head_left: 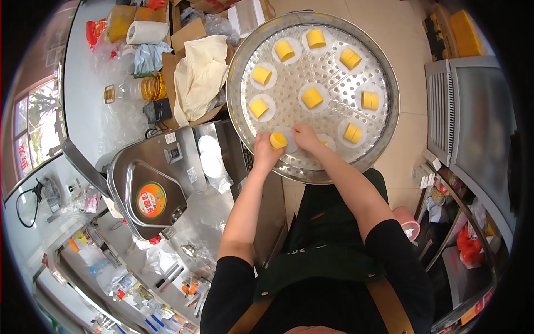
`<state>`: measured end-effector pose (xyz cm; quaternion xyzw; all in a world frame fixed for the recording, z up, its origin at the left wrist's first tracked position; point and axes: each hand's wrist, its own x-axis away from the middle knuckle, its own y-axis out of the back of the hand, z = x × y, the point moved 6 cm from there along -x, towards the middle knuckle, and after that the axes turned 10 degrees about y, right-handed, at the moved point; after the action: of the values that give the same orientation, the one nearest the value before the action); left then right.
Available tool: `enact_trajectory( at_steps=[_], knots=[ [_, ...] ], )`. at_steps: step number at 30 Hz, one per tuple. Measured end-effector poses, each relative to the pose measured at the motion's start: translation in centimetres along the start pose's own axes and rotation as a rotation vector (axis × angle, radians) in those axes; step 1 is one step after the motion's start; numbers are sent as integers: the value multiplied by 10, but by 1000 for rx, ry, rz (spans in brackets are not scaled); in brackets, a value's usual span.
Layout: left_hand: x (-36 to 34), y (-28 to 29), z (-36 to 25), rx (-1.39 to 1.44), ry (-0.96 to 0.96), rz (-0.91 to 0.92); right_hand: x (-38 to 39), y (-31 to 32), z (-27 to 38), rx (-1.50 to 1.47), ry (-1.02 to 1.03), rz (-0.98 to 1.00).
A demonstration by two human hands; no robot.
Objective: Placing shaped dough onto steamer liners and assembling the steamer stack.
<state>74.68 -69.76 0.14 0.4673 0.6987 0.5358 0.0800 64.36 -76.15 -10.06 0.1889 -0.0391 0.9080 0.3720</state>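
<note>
A large round perforated metal steamer tray [289,111] lies in front of me, with several short yellow dough pieces [312,97] on white paper rounds [268,111] across it. At the tray's near left edge my left hand [266,155] is closed on one yellow dough piece [278,141]. My right hand [304,136] is just to its right, fingers pinched at the edge of a paper round [290,142] beside that piece. Another dough piece [328,143] on its paper is partly hidden behind my right forearm.
A metal machine [147,183] with a raised lid stands at the left, a stack of white paper rounds [209,156] on its top. Beyond it are a cardboard box with a cream cloth [201,72] and a paper roll [147,32]. A grey cabinet [484,111] stands at the right.
</note>
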Motion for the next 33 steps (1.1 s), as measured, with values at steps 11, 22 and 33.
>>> enact_trajectory(
  at_steps=[11, 22, 33],
  knots=[
    [-9, -35, 7, -137, 199, 44, 20, 30, 45, 353, -22, -109],
    [-10, -50, 0, -255, 267, -16, 94, 79, 42, -41, 149, -242],
    [40, 1, -3, -74, -64, -248, 180, 160, 55, 172, 176, -532]
  ],
)
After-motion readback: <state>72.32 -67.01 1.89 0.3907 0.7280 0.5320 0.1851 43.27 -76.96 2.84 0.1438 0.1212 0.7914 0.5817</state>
